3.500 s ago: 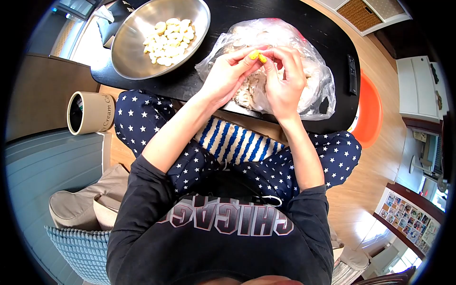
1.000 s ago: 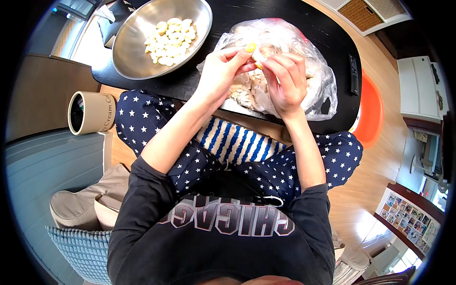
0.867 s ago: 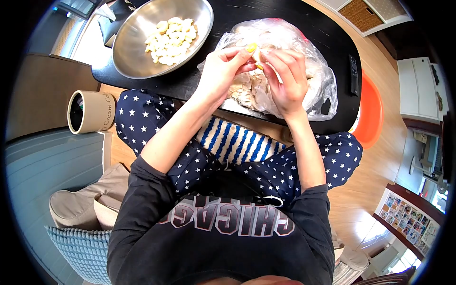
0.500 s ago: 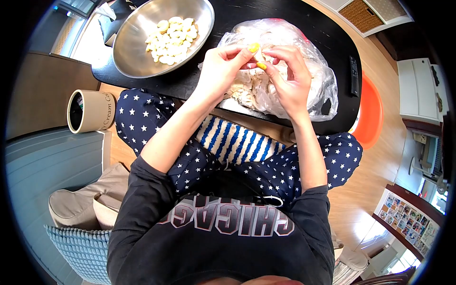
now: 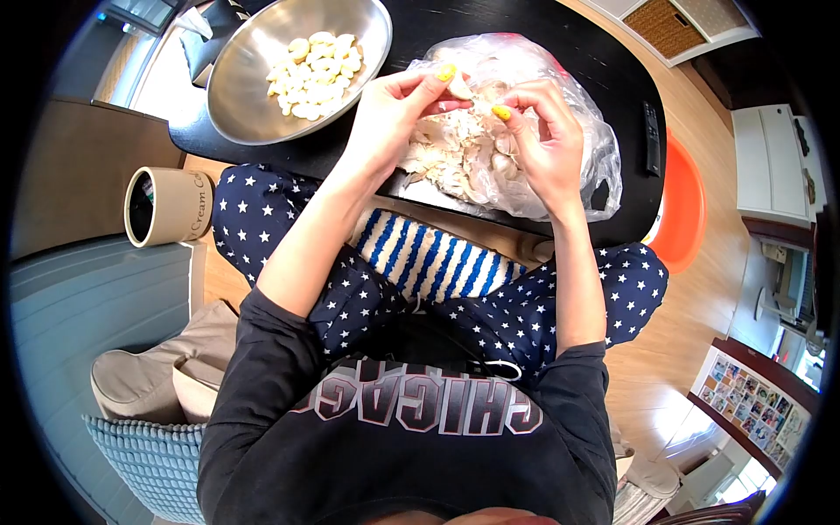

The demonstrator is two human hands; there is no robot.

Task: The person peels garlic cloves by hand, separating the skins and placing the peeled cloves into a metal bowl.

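In the head view my left hand (image 5: 389, 118) pinches a pale garlic clove (image 5: 459, 87) between thumb and fingertips, over the peelings. My right hand (image 5: 549, 140), a little to the right of the clove, has its thumb and fingers curled together; any scrap between them is too small to make out. Below both hands lies a heap of papery garlic skins (image 5: 442, 162). Unpeeled garlic (image 5: 503, 164) shows inside the clear plastic bag (image 5: 599, 166). Left of my left hand, a steel bowl (image 5: 241, 96) holds several peeled cloves (image 5: 315, 74).
The black table (image 5: 420, 26) carries the bowl and the bag. A remote control (image 5: 652, 140) lies by its right edge, with an orange basin-like thing (image 5: 684, 206) beyond. A cream bin (image 5: 179, 203) stands at the left. A blue-striped cloth (image 5: 437, 258) lies between my knees.
My hands have drawn apart, the left moving left and the right slightly right and down. The clove now shows in my left fingertips, and more of the skins below is visible.
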